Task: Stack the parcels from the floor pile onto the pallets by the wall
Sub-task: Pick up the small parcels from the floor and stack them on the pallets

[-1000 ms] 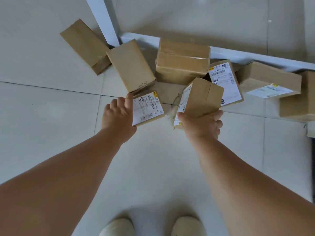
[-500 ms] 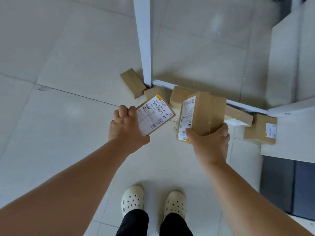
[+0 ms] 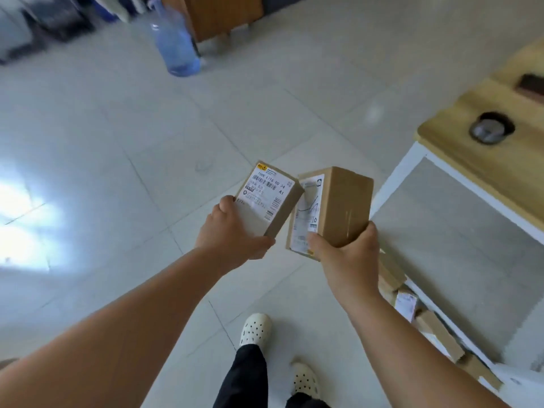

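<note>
Lifted off pile (image 3: 435,334), flat parcel (image 3: 269,198) gripped in left fingers (image 3: 228,206), tall parcel (image 3: 341,207) in right fingers (image 3: 371,234)

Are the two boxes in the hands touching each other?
Cannot tell. In the head view the left box and right box meet at a corner with no gap showing, but one may be nearer the camera.

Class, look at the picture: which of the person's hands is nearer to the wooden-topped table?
Right. The right hand, gripping the taller parcel, is beside the white leg of the table; the left hand, holding the flatter parcel, is farther off, beyond the right hand.
</note>
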A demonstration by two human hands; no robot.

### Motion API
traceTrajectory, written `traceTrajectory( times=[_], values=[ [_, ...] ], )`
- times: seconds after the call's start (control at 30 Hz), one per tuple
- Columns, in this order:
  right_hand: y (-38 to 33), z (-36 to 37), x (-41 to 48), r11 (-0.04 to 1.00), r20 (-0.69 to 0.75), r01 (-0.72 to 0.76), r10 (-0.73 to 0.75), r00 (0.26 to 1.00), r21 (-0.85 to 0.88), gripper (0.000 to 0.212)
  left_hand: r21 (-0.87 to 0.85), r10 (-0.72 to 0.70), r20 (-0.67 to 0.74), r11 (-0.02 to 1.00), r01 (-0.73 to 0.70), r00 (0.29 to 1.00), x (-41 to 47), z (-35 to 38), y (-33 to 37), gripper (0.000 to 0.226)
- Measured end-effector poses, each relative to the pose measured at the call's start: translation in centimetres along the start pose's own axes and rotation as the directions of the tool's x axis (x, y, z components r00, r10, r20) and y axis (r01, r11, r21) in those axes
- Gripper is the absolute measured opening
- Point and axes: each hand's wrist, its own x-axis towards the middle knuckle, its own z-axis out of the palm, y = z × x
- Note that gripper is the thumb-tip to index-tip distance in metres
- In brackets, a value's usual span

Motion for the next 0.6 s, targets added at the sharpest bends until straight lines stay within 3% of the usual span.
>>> traceTrajectory(
  times=[0.13, 0.23, 0.37, 0.5, 0.6],
  values=[
    [-5.4, 1.5, -5.9, 0.986, 0.217, 0.165, -0.161, 0.963, 0.000, 0.085, -0.247, -0.233, -0.102, 0.947, 0.203, 0.967, -7.5, -5.9, -4.0, 0.080],
    [-8.4, 3.3, -11.3, 0.961, 0.381, 0.274, -0.271, 0.884, 0.049, 0.071, -0.475, -0.369, -0.130, 0.838, 0.269, 0.920, -13.1, -8.9, -8.6, 0.079],
    [-10.4, 6.6, -19.7, 0.927, 0.585, 0.365, -0.344, 0.734, 0.086, 0.069, -0.752, -0.515, -0.165, 0.618, 0.231, 0.841, -21.3, -11.6, -15.6, 0.090],
    [-11.0, 10.5, -30.0, 0.887, 0.741, 0.451, -0.365, 0.564, 0.094, 0.082, -0.875, -0.672, -0.148, 0.431, 0.220, 0.726, -30.8, -13.3, -23.2, 0.092],
    [-10.0, 13.5, -39.0, 0.869, 0.833, 0.480, -0.349, 0.429, 0.118, 0.070, -0.929, -0.780, -0.097, 0.294, 0.226, 0.618, -38.6, -13.6, -29.8, 0.084]
  ],
)
